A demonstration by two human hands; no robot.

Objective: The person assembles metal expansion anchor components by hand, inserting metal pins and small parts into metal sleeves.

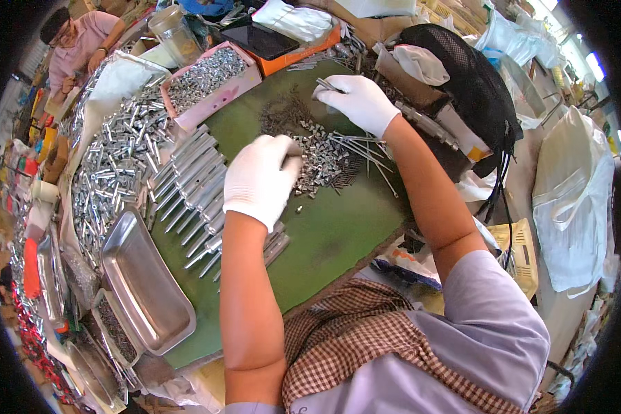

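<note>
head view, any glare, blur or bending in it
Head view: edges bend and the corners go black; lights glare at upper right. Head view, too: the metal tray catches soft highlights, and the left hand looks slightly soft, perhaps from motion.

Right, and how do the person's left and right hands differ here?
The right hand pinches slim metal between its fingertips, while whether the left hand grips anything is hidden. The left hand is at the left edge of the small silver parts; the right hand is beyond them, farther from the person's body. Both hands wear white gloves and are over the green work surface.
</note>
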